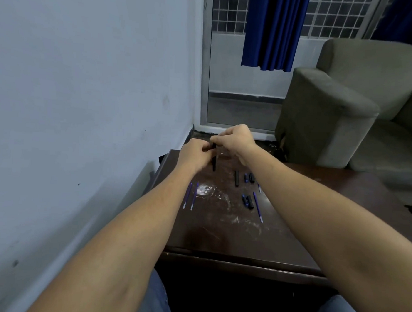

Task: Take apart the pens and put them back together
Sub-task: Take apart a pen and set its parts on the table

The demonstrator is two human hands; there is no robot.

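Both arms reach forward over a dark brown table [220, 239] that stands against a pale wall [85, 79]. The left hand [195, 154] and the right hand [236, 139] meet above the far end of the table, and together they hold a black pen [214, 159] nearly upright. The left hand is closed around the middle of the pen, while the right hand pinches its top end with fingertips [214, 139] pressed together; the pen's lower end points down toward the tabletop, seemingly just above it, though the view is too small to be sure. Loose parts lie on the table nearer the person. Two blue refills [190, 195] lie side by side on the left, just beside a whitish smear [206, 190]. A black barrel [236, 178] lies toward the middle, with short black and blue caps [249, 178] just right of it. Closer still sit two more short pieces [248, 201], and beside them another blue refill [257, 207]. A grey armchair [344, 103] stands beyond the table, under a blue curtain [274, 31].
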